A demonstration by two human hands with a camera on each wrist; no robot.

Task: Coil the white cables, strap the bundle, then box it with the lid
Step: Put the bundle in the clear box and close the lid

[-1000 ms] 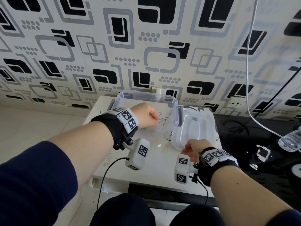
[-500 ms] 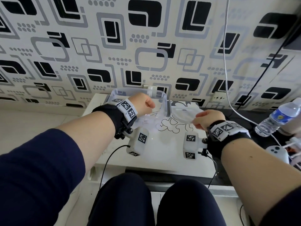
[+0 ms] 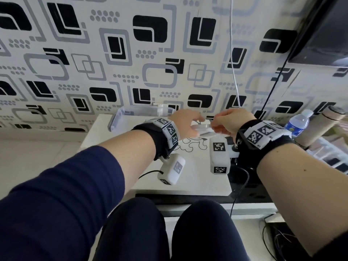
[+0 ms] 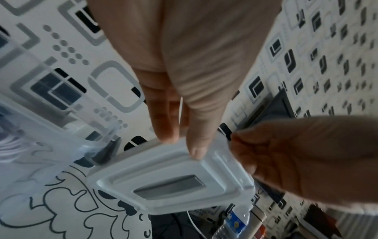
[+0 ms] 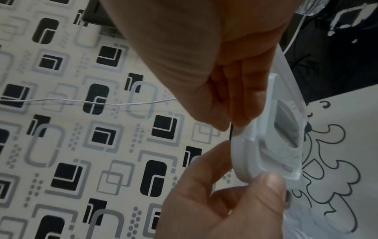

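Lid (image 4: 171,177): we pinch it in both hands, left hand (image 3: 185,122) and right hand (image 3: 230,122), above the worktop (image 3: 197,176); the box (image 4: 51,129) holds coiled cables (image 4: 10,148).

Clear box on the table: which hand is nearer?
Left. The left hand grips the lid at the end nearer the clear box; the right hand grips the lid's far end.
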